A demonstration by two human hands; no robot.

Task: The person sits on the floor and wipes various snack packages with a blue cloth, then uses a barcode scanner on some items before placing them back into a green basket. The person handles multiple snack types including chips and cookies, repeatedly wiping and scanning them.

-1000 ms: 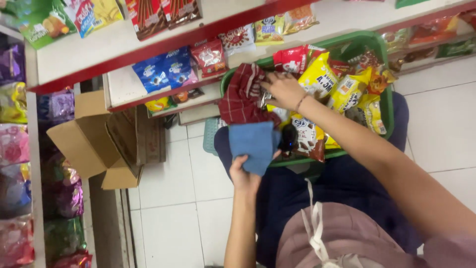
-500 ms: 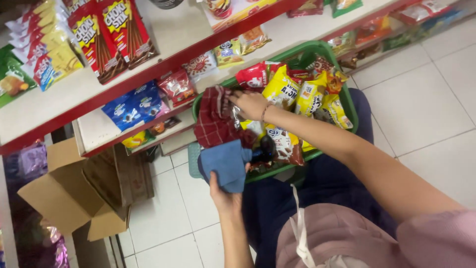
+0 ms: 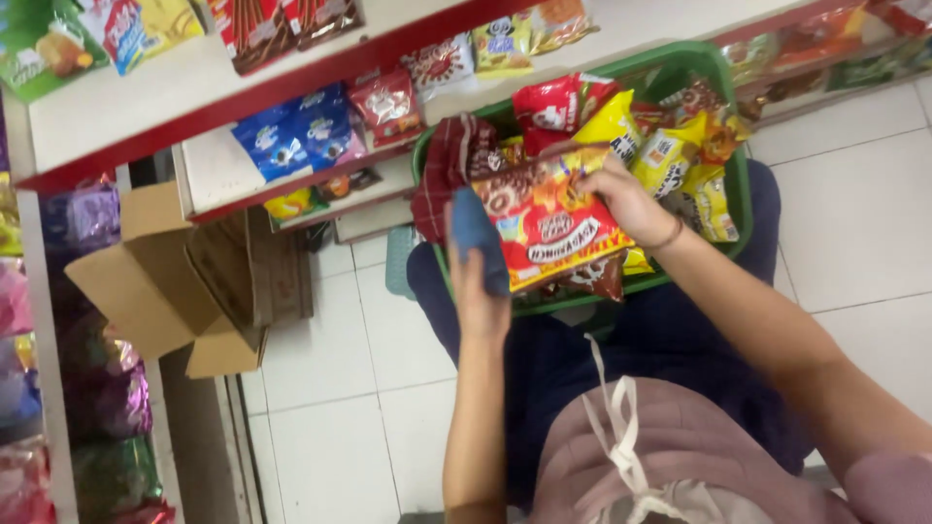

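My left hand (image 3: 478, 291) holds a folded blue cloth (image 3: 476, 233) upright against a large red and orange snack bag (image 3: 549, 218). My right hand (image 3: 629, 199), with a thin bracelet at the wrist, grips that bag by its upper right edge and holds it above the green basket (image 3: 734, 184) on my lap. The basket is packed with several yellow and red snack packets (image 3: 670, 155) and a dark red checked cloth (image 3: 442, 175) at its left end.
White shelves with red edging (image 3: 291, 92) carry blue, red and yellow snack packs. An open cardboard box (image 3: 155, 281) stands on the tiled floor at the left. More bagged goods hang along the far left rack (image 3: 29, 388).
My right hand has pulled a large red and orange bag up out of the basket. My left hand has turned the blue cloth on edge and pressed it against that bag.
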